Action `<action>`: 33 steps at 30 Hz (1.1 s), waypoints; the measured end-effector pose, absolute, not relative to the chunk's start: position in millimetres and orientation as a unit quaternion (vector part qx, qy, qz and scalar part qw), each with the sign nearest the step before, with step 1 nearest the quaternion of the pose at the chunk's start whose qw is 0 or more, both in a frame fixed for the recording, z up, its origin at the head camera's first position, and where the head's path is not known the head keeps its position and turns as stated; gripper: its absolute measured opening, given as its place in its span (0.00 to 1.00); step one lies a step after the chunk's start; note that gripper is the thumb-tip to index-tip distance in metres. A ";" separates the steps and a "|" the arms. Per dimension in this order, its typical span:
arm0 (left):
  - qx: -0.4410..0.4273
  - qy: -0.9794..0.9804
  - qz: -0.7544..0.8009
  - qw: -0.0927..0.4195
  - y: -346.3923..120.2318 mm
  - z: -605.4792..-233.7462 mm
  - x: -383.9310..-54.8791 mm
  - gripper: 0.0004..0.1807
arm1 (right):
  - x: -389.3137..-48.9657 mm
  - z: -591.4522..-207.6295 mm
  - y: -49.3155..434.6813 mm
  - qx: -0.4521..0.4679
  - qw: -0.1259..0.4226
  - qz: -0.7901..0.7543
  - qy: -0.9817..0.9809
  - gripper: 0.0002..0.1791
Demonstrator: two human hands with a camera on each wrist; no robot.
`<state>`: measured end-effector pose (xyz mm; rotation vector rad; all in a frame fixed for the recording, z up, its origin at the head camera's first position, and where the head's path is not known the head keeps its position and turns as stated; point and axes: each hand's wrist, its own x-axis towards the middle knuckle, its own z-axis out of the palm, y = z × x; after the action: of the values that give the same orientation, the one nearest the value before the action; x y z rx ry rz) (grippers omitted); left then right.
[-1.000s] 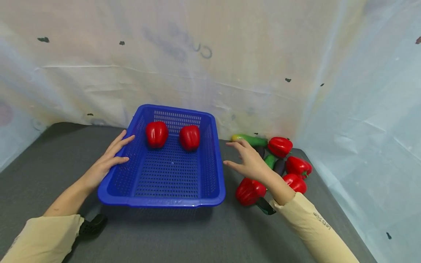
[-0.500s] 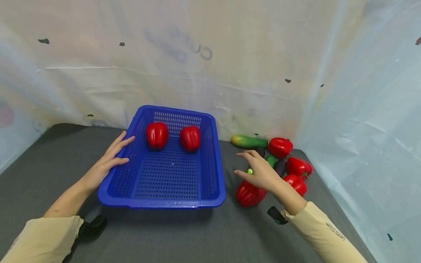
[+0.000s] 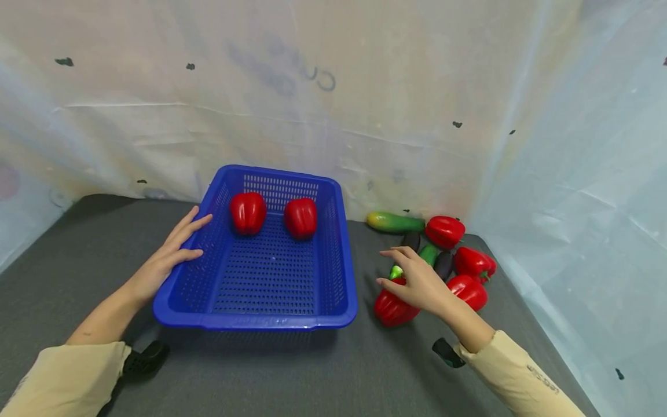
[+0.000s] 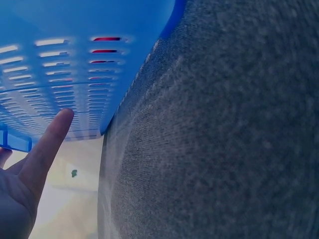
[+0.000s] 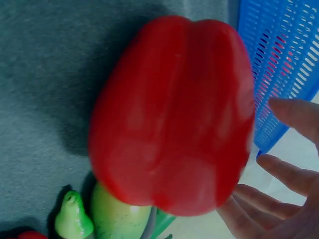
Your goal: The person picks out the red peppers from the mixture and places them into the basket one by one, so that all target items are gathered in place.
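Note:
My left hand (image 3: 161, 263) rests at the left rim of a blue perforated plastic basket (image 3: 260, 320), its fingers straight. In the left wrist view, one finger (image 4: 47, 152) stretches along the outside of the wall. Two red bell peppers, one on the left (image 3: 248, 213) and one on the right (image 3: 300, 219), lie at the far end inside the basket. My right hand (image 3: 422, 284) hovers with spread fingers over another red bell pepper (image 3: 393, 307) on the table. That bell pepper (image 5: 169, 114) fills the middle of the right wrist view, the fingertips beside it; contact cannot be told.
Beyond the right hand lie a yellow-green zucchini-like vegetable (image 3: 395, 222), several more red bell peppers (image 3: 444, 231), dark eggplant-like pieces (image 3: 443, 265) and a small bright green piece (image 3: 396, 271). A plastic-sheeted wall (image 3: 333, 116) borders the dark grey table (image 3: 292, 376) behind.
My right hand has moved away from the basket's right side, rightward and nearer to me, to above the near bell pepper. The left hand and basket have stayed put.

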<state>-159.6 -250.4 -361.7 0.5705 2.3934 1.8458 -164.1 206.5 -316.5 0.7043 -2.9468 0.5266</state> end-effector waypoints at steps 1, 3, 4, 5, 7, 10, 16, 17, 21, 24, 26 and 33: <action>0.186 0.778 0.600 0.033 -250.2 -361.6 -159.5 0.31 | -163.1 -316.9 207.6 0.227 0.034 0.171 -0.958 0.30; 0.185 0.780 0.597 0.033 -249.7 -361.7 -159.5 0.31 | -160.9 -316.9 209.6 0.218 0.035 0.175 -0.960 0.32; 0.186 0.778 0.599 0.033 -249.3 -361.7 -159.4 0.31 | -159.8 -316.8 210.5 0.212 0.035 0.175 -0.961 0.32; 0.185 0.779 0.598 0.033 -249.0 -361.7 -159.4 0.31 | -158.7 -316.8 211.3 0.206 0.036 0.175 -0.962 0.33; 0.185 0.775 0.603 0.034 -248.4 -361.7 -159.0 0.31 | -155.7 -316.9 213.0 0.194 0.036 0.172 -0.965 0.34; 0.185 0.772 0.608 0.034 -248.0 -361.8 -158.6 0.31 | -150.9 -318.7 215.5 0.184 0.038 0.152 -0.970 0.36; 0.186 0.774 0.604 0.032 -247.5 -361.9 -158.3 0.31 | -141.8 -323.0 218.3 0.161 0.053 0.120 -0.978 0.38; 0.187 0.774 0.604 0.031 -247.5 -361.8 -158.3 0.31 | -140.5 -323.3 218.3 0.157 0.054 0.118 -0.979 0.38; 0.186 0.773 0.606 0.031 -247.8 -362.0 -158.7 0.31 | -135.8 -324.9 217.8 0.139 0.053 0.115 -0.982 0.40; 0.186 0.773 0.605 0.031 -248.2 -362.3 -159.0 0.31 | -133.1 -326.6 217.3 0.132 0.055 0.111 -0.983 0.42; 0.187 0.774 0.603 0.031 -248.4 -362.3 -159.2 0.31 | -131.9 -328.2 217.3 0.130 0.058 0.104 -0.984 0.44; 0.188 0.775 0.603 0.035 -249.4 -362.4 -160.7 0.31 | -129.4 -335.1 217.0 0.133 0.050 0.085 -0.986 0.50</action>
<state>-160.7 -249.4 -362.4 0.5765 2.3816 1.8534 -129.4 217.0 -335.1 0.4046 -3.0031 0.2597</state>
